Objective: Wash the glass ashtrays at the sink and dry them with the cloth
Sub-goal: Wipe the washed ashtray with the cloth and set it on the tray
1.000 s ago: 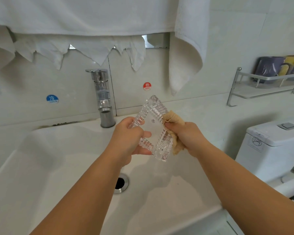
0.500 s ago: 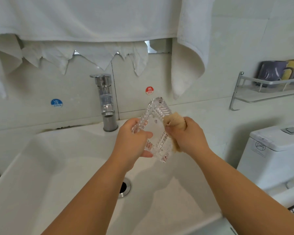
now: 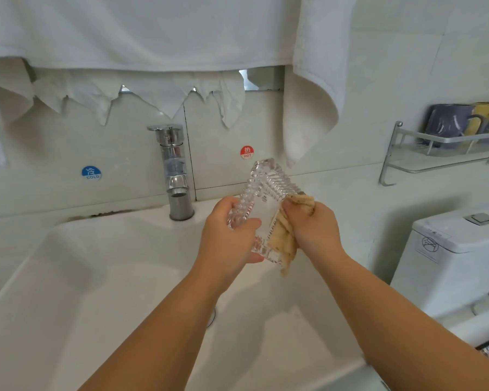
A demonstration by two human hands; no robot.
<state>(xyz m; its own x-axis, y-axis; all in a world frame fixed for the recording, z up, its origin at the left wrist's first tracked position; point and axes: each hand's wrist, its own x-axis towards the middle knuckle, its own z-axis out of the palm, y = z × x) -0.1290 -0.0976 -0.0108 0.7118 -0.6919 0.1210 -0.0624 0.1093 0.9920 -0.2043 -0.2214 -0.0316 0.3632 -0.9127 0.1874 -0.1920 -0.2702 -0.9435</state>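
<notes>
Fingers of my left hand (image 3: 228, 235) curl round the left edge of the clear, ribbed, rectangular glass ashtray (image 3: 266, 210), holding it tilted on edge above the white ceramic sink (image 3: 102, 277). Against its right side, my right hand (image 3: 314, 227) grips the crumpled beige cloth (image 3: 285, 244), pressed to the glass.

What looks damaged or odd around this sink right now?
Ragged, torn paper hangs in jagged points under the white towel, covering most of what looks like a mirror. Dark grime lines the seam behind the sink, left of the tap. The ashtray looks intact.
</notes>
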